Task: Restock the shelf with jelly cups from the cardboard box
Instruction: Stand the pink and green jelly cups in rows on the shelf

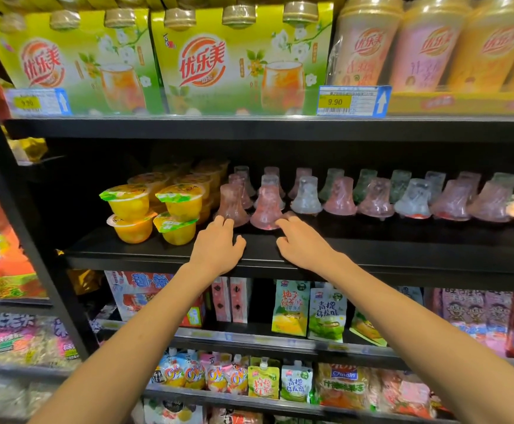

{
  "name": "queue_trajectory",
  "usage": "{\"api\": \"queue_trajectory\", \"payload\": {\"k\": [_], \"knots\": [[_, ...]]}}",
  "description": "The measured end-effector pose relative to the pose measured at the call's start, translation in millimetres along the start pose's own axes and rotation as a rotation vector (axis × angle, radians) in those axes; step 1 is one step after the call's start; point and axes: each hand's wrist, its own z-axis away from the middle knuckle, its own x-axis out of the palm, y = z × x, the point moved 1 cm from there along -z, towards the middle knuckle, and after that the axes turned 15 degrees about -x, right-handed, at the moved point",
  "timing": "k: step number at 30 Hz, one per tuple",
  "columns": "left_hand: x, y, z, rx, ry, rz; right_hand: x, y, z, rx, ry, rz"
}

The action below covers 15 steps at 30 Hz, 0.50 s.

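Bell-shaped jelly cups stand upside down in rows along the black middle shelf (157, 255). My left hand (217, 246) reaches onto the shelf, its fingertips touching the base of the leftmost pink jelly cup (230, 206). My right hand (303, 240) lies beside it, fingers spread and relaxed, touching the base of the second pink jelly cup (266, 209). Neither hand holds anything. The cardboard box is out of view.
Stacked yellow fruit cups (154, 206) sit left of the jelly cups. Green drink boxes (240, 62) and milk tea cups (427, 44) fill the shelf above. Snack pouches (311, 310) fill the lower shelves. A black upright post (20, 215) borders the shelf at the left.
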Motion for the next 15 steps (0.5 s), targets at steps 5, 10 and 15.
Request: {"api": "queue_trajectory", "payload": {"k": [5, 10, 15], "knots": [[-3.5, -0.4, 4.1, 0.004, 0.011, 0.004, -3.2, -4.4, 2.9, 0.007, -0.012, 0.004], [-2.9, 0.2, 17.1, 0.015, 0.063, 0.027, -0.2, -13.9, 14.0, -0.009, -0.017, 0.011], [2.5, 0.7, 42.1, 0.107, 0.205, -0.027, 11.3, -27.9, 34.8, -0.048, 0.076, 0.081]]}}
